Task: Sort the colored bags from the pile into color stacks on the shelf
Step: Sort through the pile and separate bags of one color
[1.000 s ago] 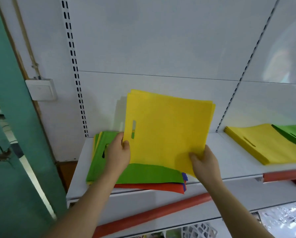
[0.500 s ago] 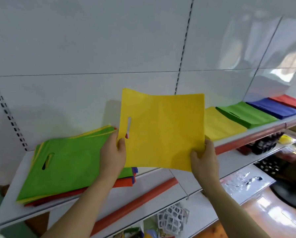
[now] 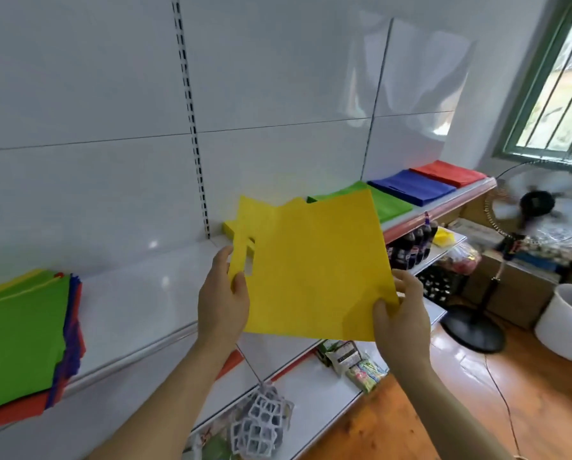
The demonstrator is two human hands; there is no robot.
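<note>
Head view: yellow bag pinched between left hand, right hand.

Both hands, left and right, and forearms are bare, without sleeves or jewellery.

Left hand and right hand hold a flat yellow fabric bag above a white metal shelf, near sorted stacks.
</note>
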